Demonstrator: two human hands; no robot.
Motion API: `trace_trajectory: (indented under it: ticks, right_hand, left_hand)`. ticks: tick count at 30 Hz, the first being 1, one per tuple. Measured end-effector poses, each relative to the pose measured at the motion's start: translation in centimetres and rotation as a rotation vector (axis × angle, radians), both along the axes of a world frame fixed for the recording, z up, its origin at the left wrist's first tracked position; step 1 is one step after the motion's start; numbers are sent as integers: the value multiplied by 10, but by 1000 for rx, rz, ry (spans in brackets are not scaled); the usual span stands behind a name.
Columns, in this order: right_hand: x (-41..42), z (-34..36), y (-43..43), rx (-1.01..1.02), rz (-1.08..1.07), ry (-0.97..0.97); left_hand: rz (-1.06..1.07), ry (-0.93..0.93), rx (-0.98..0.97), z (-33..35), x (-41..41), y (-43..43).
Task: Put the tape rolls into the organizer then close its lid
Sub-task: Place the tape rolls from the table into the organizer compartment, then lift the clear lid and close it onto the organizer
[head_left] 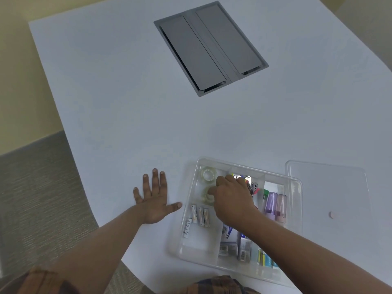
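Observation:
A clear plastic organizer [192, 183] sits on the white table near its front edge, with no lid on it. In its far-left compartment lies one clear tape roll [209, 174]. Just nearer in the same compartment is a second tape roll [206, 196], and my right hand [231, 200] reaches into the organizer with its fingertips closed on this roll. My left hand [154, 198] lies flat on the table left of the organizer, fingers spread, holding nothing. The clear lid [331, 187] rests flat on the table to the right of the organizer, partly under its right rim.
Several white batteries [199, 216] fill the compartment near the tape. Purple and pink highlighters [275, 205], clips and small boxes fill the other compartments. A grey cable hatch [210, 47] is set into the table farther back. The table edge runs along the left.

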State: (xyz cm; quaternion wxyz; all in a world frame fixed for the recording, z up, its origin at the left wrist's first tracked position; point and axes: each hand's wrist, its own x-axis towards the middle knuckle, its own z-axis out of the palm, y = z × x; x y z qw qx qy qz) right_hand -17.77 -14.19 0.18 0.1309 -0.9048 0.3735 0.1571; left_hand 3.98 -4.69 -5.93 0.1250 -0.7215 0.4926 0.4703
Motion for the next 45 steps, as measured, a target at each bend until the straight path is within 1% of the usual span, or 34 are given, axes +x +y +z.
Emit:
trace_trajectory:
  ticks: [4, 7, 10, 13, 16, 19, 21, 24, 25, 26, 29, 32, 34, 37, 39, 42, 45]
  right_hand:
    - [-15, 5, 2, -83, -164, -244]
    - [-38, 13, 6, -100, -275, -334]
    - [-68, 21, 13, -193, -369, -279]
    - [-107, 24, 21, -247, -543, -244]
    - [-149, 19, 33, -244, -713, -223]
    - [-187, 7, 49, -159, -829, -241]
    - [-210, -4, 64, -83, -870, -231]
    - [-231, -22, 87, 16, -868, -148]
    - [-236, -26, 93, 43, -861, -127]
    - [-239, -30, 97, 67, -850, -103]
    - [-244, -39, 105, 102, -808, -63]
    - [-245, -41, 106, 115, -841, -116]
    - [-244, -41, 106, 99, -826, -111]
    - [-240, -34, 105, 40, -783, -50]
    - [-241, -27, 101, 11, -843, -56]
    - [-248, -9, 87, -77, -965, -207]
    - [-256, 16, 72, -292, -987, -410]
  left_hand:
    - [7, -14, -5, -1, -1, 1]
    - [18, -50, -33, -1, -5, 2]
    - [35, -95, -85, -2, -9, 5]
    - [50, -128, -135, -5, -13, 7]
    - [58, -177, -179, -9, -15, 11]
    - [89, -219, -210, -9, -17, 11]
    - [191, -200, -322, -1, -21, 7]
    - [509, -28, -585, 18, -33, 3]
    - [563, 12, -645, 25, -41, 3]
    - [574, 40, -689, 32, -49, 3]
    - [488, 125, -797, 52, -74, 2]
    - [343, 165, -887, 74, -102, -4]
    - [260, 194, -916, 87, -118, -11]
    - [179, 256, -927, 103, -140, -19]
    - [163, 296, -929, 110, -151, -23]
    - [189, 339, -945, 120, -159, -24]
    - [199, 355, -963, 126, -162, -25]
